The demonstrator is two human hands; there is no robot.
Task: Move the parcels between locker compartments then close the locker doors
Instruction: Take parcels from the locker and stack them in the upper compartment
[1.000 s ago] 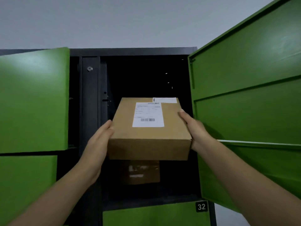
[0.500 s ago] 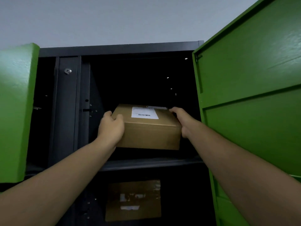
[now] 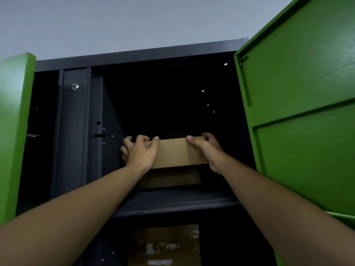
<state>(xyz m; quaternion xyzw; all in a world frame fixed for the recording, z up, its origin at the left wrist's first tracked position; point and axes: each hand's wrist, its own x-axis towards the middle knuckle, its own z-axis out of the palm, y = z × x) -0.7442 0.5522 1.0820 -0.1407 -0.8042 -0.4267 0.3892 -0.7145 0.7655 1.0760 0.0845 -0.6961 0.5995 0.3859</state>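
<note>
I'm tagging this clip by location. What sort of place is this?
Probably a parcel locker bank: a dark metal cabinet split by a shelf into compartments, a green door swung open, and a cardboard parcel held in the upper compartment.

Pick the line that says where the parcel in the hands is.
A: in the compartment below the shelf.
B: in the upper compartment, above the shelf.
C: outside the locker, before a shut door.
B: the left hand and right hand grip the held parcel inside the dark upper compartment, above the shelf, while a second parcel lies in the compartment below.
</note>
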